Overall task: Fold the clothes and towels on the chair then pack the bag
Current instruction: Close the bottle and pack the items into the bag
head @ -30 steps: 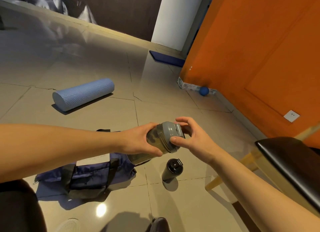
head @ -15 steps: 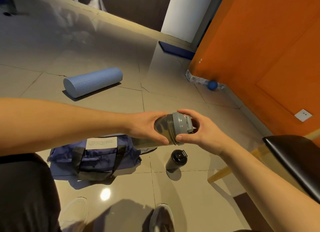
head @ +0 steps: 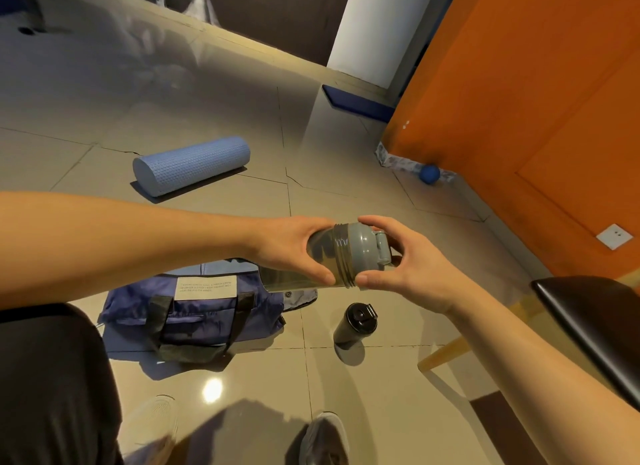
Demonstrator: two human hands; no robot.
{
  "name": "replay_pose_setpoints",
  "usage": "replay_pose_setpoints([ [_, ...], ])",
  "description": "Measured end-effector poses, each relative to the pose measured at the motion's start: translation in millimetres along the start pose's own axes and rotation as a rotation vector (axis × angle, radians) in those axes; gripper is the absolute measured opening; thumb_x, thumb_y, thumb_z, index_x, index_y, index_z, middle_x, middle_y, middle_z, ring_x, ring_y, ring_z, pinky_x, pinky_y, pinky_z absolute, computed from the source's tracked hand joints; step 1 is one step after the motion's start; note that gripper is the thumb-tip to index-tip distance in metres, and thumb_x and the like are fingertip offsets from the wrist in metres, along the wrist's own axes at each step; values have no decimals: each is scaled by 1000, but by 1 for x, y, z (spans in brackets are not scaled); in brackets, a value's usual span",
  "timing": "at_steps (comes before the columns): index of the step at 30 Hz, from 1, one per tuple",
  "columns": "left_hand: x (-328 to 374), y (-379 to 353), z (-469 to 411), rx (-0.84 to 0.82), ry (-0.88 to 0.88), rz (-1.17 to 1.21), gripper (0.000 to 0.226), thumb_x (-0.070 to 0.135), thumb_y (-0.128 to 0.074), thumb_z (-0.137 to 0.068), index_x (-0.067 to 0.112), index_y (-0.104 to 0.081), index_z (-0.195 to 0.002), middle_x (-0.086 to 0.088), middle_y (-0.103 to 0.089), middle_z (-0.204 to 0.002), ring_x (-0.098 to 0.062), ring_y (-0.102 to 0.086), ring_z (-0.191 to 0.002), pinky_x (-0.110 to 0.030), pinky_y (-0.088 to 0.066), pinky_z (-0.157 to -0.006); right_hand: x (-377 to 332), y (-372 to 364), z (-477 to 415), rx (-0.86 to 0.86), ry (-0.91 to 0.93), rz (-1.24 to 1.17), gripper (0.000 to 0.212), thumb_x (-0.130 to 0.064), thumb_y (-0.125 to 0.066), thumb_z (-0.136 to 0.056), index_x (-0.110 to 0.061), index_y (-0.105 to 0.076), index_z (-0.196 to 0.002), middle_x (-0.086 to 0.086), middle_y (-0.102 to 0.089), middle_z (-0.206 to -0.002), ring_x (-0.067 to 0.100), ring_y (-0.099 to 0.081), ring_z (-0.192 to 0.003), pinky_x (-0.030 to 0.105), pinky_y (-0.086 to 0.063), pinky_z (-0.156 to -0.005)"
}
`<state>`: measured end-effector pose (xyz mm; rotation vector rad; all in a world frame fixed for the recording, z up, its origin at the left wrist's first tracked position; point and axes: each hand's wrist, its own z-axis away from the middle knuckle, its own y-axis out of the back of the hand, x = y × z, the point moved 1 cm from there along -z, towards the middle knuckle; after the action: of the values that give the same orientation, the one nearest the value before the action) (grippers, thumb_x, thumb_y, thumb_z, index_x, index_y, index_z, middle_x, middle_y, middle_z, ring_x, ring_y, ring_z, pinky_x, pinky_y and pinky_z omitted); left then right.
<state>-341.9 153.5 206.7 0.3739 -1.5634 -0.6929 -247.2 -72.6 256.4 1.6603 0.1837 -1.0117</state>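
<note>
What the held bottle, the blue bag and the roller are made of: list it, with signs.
The bottle looks like hard plastic, smoky and see-through: the bag shows dimly through it. Its grey lid seems opaque matte plastic with a threaded rim. The bag: thin synthetic fabric, maybe nylon, slightly shiny, creased. The roller: probably foam, matte, dimpled.

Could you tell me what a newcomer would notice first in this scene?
First the grey bottle, held sideways mid-frame: the left hand grips its body, the right hand its lid. Below it on the floor lie a blue bag and, to its right, an upright black bottle. A blue foam roller lies farther back, and an orange wall fills the right.
</note>
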Motion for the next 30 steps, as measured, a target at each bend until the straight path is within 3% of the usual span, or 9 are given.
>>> replay_pose_setpoints([
  [10, 3, -8, 0, -17, 9, -13, 78, 40, -82, -83, 23, -40, -147, 8, -56, -127, -10, -59, -114, -26, -51, -100, -2, -9, 1, -3, -24, 0, 82, -37, -89, -76, -39, -45, -145, -13, -54, -132, 10, -59, -116, 18, -55, -91],
  [16, 1, -10, 1, 14, 14, -19, 82, 41, -83, -82, 24, -39, -148, 11, -55, -128, -9, -58, -115, -22, -49, -99, -4, -15, 3, 23, -50, -23, 75, -39, -85, -80, -36, -45, -143, -14, -56, -127, 7, -60, -111, 12, -55, -82],
  [20, 2, -12, 1, 46, 10, -37, 85, 44, -85, -79, 25, -38, -148, 9, -56, -131, -10, -59, -116, -26, -51, -102, -10, -17, 1, 55, -98, -21, 65, -58, -72, -78, -31, -51, -133, -10, -61, -119, 6, -62, -103, 9, -53, -71],
  [23, 3, -13, -1, 57, 5, -54, 84, 43, -85, -80, 26, -38, -147, 13, -56, -127, -5, -58, -113, -21, -49, -99, -12, -18, -1, 89, -155, 17, 67, -72, -62, -72, -32, -52, -125, -10, -63, -113, 9, -65, -99, 17, -56, -71],
  [26, 5, -12, -3, 49, 2, -60, 83, 43, -84, -80, 29, -36, -147, 19, -54, -123, 0, -57, -112, -13, -45, -95, -11, -16, -2, 100, -169, 1, 68, -73, -63, -71, -32, -51, -124, -10, -63, -114, 11, -66, -101, 22, -59, -75],
  [30, 2, -8, -3, 33, -6, -58, 86, 45, -84, -79, 28, -35, -147, 12, -55, -129, -6, -57, -118, -23, -47, -104, -12, -7, 2, 127, -116, -21, 67, -69, -70, -77, -36, -47, -130, -11, -60, -119, 10, -63, -105, 16, -57, -73],
])
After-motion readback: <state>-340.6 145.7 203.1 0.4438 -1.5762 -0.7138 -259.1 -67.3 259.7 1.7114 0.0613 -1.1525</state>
